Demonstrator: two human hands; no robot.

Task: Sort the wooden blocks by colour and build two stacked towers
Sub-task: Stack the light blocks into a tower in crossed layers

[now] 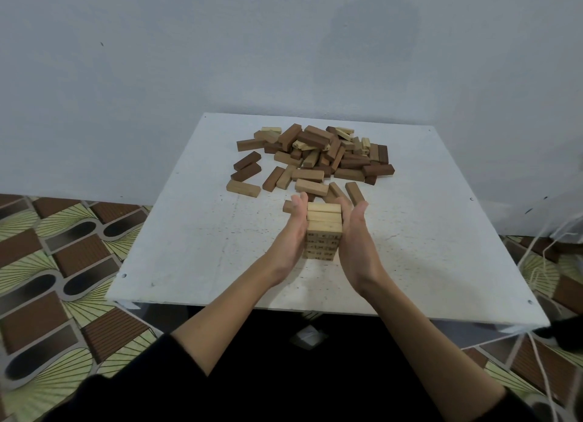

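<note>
While both forearms reach forward from black sleeves (132,380), the left hand (291,232) and the right hand (355,241) stand on edge, palms facing each other, on either side of a light tower (324,230). The fingers of each hand are straight and laid flat against the tower's left and right sides, pressing it between them rather than curling round it. The thumbs point upward and away from the person.

The tower stands on the white table (189,248), near its middle and toward the near edge. Three pale blocks lie side by side across its top layer; below, about five layers show on the near face, with dark printed marks too small to read.

Beyond the fingertips, toward the wall (157,58), a loose pile of blocks (315,156) spreads over the far half of the table. It mixes dark brown, mid-brown and pale pieces, several dozen in all; overlap prevents an exact count. One tower is visible. A patterned floor (53,279) surrounds the table.
</note>
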